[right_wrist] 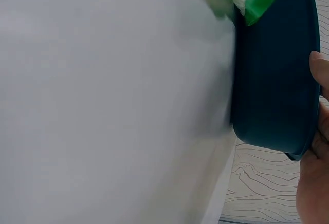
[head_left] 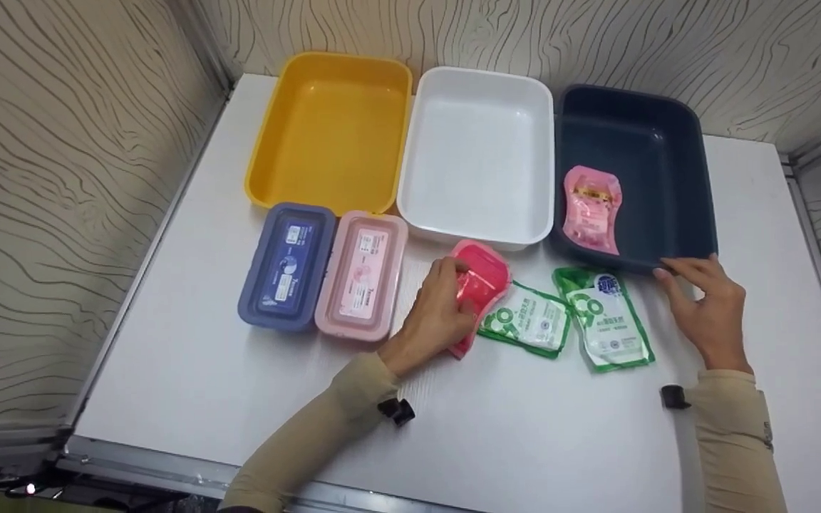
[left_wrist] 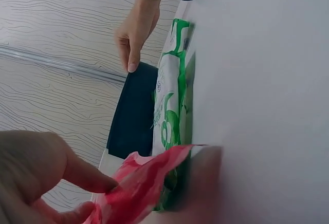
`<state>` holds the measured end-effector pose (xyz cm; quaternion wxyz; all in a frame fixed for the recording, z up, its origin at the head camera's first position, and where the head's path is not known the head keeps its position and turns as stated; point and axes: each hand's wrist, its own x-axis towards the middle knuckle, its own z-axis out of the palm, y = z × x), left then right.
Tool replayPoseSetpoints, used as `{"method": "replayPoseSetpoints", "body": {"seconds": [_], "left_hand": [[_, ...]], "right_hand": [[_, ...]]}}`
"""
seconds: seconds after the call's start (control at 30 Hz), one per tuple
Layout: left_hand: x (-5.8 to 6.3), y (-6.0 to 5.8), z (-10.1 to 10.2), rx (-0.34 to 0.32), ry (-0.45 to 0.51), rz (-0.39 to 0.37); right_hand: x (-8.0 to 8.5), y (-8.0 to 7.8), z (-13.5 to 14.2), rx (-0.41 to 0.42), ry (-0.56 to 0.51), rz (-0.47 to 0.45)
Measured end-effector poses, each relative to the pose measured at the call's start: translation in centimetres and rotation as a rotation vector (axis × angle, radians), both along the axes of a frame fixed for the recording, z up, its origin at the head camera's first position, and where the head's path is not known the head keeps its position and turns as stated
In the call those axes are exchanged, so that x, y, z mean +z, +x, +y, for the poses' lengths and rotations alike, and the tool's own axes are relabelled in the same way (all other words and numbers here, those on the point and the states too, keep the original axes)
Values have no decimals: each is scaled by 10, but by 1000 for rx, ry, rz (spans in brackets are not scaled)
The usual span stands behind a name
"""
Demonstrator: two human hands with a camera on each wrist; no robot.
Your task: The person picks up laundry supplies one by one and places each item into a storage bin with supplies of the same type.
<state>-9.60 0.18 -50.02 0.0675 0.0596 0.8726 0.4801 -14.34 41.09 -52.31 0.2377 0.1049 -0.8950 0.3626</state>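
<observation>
Your left hand (head_left: 433, 313), the nearer, pinches the red pouch (head_left: 487, 273), its long axis running away from you toward the white tub (head_left: 482, 160), while your right hand (head_left: 714, 313) grips the navy tub's (head_left: 663, 192) near-right rim.

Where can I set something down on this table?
The table is bare between the sleeves, in front of the green-edged packets, and left of the blue box. It's crowded around the left hand and red pouch, with the pink box and packets close.
</observation>
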Motion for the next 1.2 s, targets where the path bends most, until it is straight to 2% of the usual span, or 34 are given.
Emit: {"method": "replayPoseSetpoints", "body": {"seconds": [0.13,0.2,0.4,0.7,0.93,1.1,1.2], "left_hand": [[4,0,1,8,33,61],[7,1,1,9,57,65],[20,3,4,3,111,38],[49,7,22,-90,159,-19],[71,0,34,-192,165,17],[80,-9,36,-241,146,71],[82,-16,37,-246,201,31]], "right_hand": [[-1,1,-1,0,1,-3],[-2,2,-1,-8,2,-8],[-4,6,0,-25,16,-28],[-3,17,7,-43,27,-53],[3,13,10,-45,33,-60],[5,5,4,-26,33,-67],[7,-1,-1,-16,36,-75]]}}
